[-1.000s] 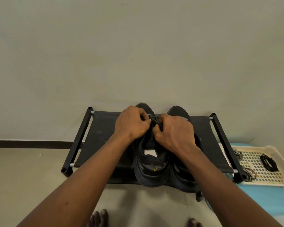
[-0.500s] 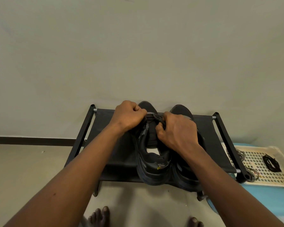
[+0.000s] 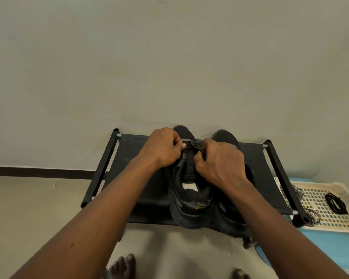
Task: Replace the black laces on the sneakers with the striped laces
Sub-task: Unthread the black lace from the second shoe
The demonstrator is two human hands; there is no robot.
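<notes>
Two pinches on the black lace (image 3: 192,145), lying crosswise over the sneaker (image 3: 189,208): left hand (image 3: 161,151) one side, right hand (image 3: 220,162) opposite.

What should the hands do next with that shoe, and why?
Probably pull the black lace free of its last holes. The left hand and right hand pinch it near the toe of the sneaker, the tongue below looks bare, and striped laces wait in the tray.

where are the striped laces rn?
Head view, far right: the striped laces lie in the cream perforated tray, along its left edge next to the black rack's right end bar, left of a coiled black lace.
</notes>
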